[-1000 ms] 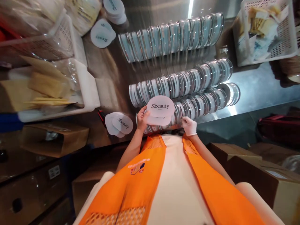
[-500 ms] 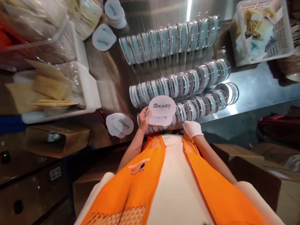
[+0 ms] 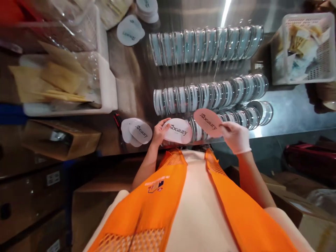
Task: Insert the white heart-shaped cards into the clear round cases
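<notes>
Pinched in my bare left hand (image 3: 159, 132) is a round white card (image 3: 179, 132) printed "beauty", held over the front row of jars; whether more cards lie under it I cannot tell. My right hand (image 3: 236, 136), in a white glove, grips a second round card (image 3: 208, 122) by its right edge, tilted and shaded pinkish, with the same print. Behind both cards, clear round containers on their sides form a front row (image 3: 237, 118), partly covered. Parallel to it run a middle row (image 3: 210, 93) and a back row (image 3: 207, 45) with bluish contents.
More printed cards (image 3: 137, 132) lie left of my left hand, beside a red and black tool (image 3: 118, 121). Further cards (image 3: 129, 30) sit at the back left. White baskets with packets stand left (image 3: 107, 91) and right (image 3: 309, 49) on the metal table. Cardboard boxes (image 3: 60, 140) flank me below.
My right hand has moved right and now holds one card apart from the left hand's. Earlier, two overlapping cards showed in my left hand. The view has shifted slightly.
</notes>
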`<act>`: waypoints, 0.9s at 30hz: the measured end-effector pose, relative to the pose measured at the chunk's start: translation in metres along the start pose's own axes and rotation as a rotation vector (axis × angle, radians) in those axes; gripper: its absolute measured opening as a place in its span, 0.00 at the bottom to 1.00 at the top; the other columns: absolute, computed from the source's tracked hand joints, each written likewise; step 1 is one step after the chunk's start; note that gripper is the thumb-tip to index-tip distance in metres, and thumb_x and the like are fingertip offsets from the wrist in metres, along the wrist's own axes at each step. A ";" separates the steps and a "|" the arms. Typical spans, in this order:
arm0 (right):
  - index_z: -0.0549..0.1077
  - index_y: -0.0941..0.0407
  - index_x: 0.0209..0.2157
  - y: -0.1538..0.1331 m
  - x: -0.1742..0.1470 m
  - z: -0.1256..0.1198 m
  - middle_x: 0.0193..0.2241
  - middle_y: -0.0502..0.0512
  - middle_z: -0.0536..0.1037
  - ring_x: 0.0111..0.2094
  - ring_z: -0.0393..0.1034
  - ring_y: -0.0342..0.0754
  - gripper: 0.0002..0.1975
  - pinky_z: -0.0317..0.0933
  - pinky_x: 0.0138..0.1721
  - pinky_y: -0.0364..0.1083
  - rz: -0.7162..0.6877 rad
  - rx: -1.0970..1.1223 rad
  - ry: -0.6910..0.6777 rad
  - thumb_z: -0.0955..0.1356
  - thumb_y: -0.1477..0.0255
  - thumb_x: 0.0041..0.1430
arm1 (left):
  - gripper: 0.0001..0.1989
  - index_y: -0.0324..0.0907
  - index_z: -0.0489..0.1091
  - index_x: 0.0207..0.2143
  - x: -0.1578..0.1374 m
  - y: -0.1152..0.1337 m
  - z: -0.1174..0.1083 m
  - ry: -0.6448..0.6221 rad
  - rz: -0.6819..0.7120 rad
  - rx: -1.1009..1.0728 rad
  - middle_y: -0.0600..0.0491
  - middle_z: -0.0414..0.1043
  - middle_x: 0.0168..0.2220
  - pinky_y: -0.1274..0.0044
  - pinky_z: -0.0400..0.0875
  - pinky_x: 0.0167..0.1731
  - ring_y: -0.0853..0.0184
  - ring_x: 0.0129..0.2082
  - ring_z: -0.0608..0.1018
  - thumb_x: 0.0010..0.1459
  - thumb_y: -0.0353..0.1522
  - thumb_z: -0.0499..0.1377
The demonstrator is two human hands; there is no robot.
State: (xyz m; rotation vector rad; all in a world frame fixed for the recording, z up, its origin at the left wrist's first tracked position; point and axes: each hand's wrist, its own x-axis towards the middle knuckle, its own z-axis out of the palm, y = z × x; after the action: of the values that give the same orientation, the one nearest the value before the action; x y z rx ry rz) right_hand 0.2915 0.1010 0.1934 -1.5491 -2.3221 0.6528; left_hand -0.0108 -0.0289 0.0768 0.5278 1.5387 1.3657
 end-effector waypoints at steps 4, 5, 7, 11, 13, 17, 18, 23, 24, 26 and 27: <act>0.81 0.56 0.32 -0.004 -0.029 -0.007 0.30 0.57 0.82 0.31 0.74 0.49 0.13 0.58 0.31 0.44 0.002 -0.235 -0.019 0.64 0.69 0.60 | 0.33 0.38 0.74 0.55 -0.003 -0.005 -0.008 0.028 0.001 -0.085 0.45 0.80 0.46 0.78 0.75 0.34 0.65 0.36 0.81 0.49 0.44 0.73; 0.80 0.56 0.30 -0.008 -0.033 -0.006 0.28 0.57 0.81 0.29 0.72 0.48 0.13 0.56 0.29 0.44 0.004 -0.279 -0.022 0.64 0.69 0.60 | 0.34 0.38 0.73 0.55 -0.002 -0.005 -0.008 0.027 0.007 -0.094 0.45 0.80 0.47 0.78 0.76 0.35 0.65 0.38 0.81 0.49 0.43 0.73; 0.79 0.57 0.28 -0.020 -0.035 -0.005 0.26 0.57 0.80 0.26 0.70 0.47 0.13 0.52 0.27 0.44 0.011 -0.341 -0.025 0.64 0.69 0.59 | 0.33 0.38 0.72 0.55 0.001 -0.005 -0.007 0.028 0.028 -0.109 0.44 0.79 0.49 0.77 0.76 0.39 0.64 0.41 0.81 0.50 0.43 0.72; 0.77 0.57 0.27 -0.037 -0.031 0.002 0.25 0.57 0.78 0.26 0.67 0.46 0.13 0.48 0.27 0.44 0.020 -0.395 -0.089 0.64 0.70 0.60 | 0.30 0.39 0.74 0.52 0.004 -0.008 -0.004 0.060 0.081 -0.107 0.45 0.79 0.49 0.76 0.75 0.43 0.63 0.44 0.81 0.51 0.44 0.72; 0.78 0.57 0.28 -0.035 -0.026 0.016 0.27 0.57 0.79 0.27 0.69 0.46 0.13 0.49 0.28 0.44 0.024 -0.394 -0.157 0.64 0.70 0.61 | 0.29 0.39 0.74 0.52 0.004 -0.010 -0.002 0.065 0.083 -0.101 0.45 0.79 0.49 0.77 0.75 0.42 0.63 0.43 0.81 0.52 0.45 0.71; 0.80 0.57 0.32 -0.013 -0.020 0.068 0.32 0.59 0.83 0.31 0.75 0.49 0.14 0.57 0.31 0.44 0.095 -0.268 -0.284 0.64 0.69 0.63 | 0.28 0.38 0.75 0.47 0.002 -0.012 0.002 0.068 0.057 -0.096 0.46 0.80 0.42 0.77 0.74 0.36 0.65 0.37 0.80 0.52 0.47 0.71; 0.81 0.56 0.34 -0.006 -0.022 0.084 0.34 0.59 0.84 0.33 0.76 0.50 0.14 0.60 0.34 0.44 0.119 -0.203 -0.273 0.64 0.69 0.64 | 0.27 0.38 0.75 0.46 0.002 -0.012 0.003 0.073 0.056 -0.093 0.47 0.80 0.40 0.77 0.74 0.35 0.65 0.35 0.80 0.52 0.48 0.71; 0.83 0.54 0.41 0.020 -0.052 0.148 0.42 0.57 0.85 0.41 0.79 0.50 0.17 0.68 0.47 0.44 0.204 0.115 -0.088 0.63 0.65 0.65 | 0.28 0.38 0.75 0.45 0.003 -0.011 0.009 0.115 0.064 -0.092 0.47 0.80 0.39 0.78 0.73 0.33 0.66 0.34 0.79 0.51 0.49 0.71; 0.83 0.54 0.42 0.022 -0.057 0.157 0.41 0.57 0.85 0.41 0.80 0.50 0.17 0.68 0.47 0.44 0.243 0.145 -0.088 0.63 0.64 0.65 | 0.28 0.37 0.75 0.45 0.004 -0.011 0.009 0.117 0.061 -0.092 0.47 0.80 0.39 0.78 0.73 0.33 0.66 0.33 0.79 0.51 0.49 0.71; 0.83 0.54 0.45 0.025 -0.065 0.169 0.42 0.58 0.85 0.42 0.80 0.53 0.18 0.69 0.49 0.46 0.349 0.188 -0.111 0.64 0.62 0.64 | 0.28 0.37 0.75 0.46 0.003 -0.011 0.010 0.109 0.058 -0.086 0.47 0.80 0.39 0.78 0.73 0.33 0.66 0.33 0.79 0.51 0.49 0.71; 0.83 0.54 0.47 0.026 -0.066 0.173 0.43 0.58 0.84 0.45 0.80 0.54 0.20 0.69 0.52 0.48 0.399 0.223 -0.125 0.64 0.62 0.63 | 0.28 0.37 0.75 0.46 0.003 -0.011 0.010 0.100 0.057 -0.078 0.47 0.81 0.39 0.77 0.73 0.34 0.66 0.34 0.79 0.51 0.49 0.71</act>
State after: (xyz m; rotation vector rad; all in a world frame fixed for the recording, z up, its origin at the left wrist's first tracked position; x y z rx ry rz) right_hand 0.2580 0.0114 0.0325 -1.9235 -1.9465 1.0892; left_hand -0.0002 -0.0242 0.0666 0.4639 1.5533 1.5098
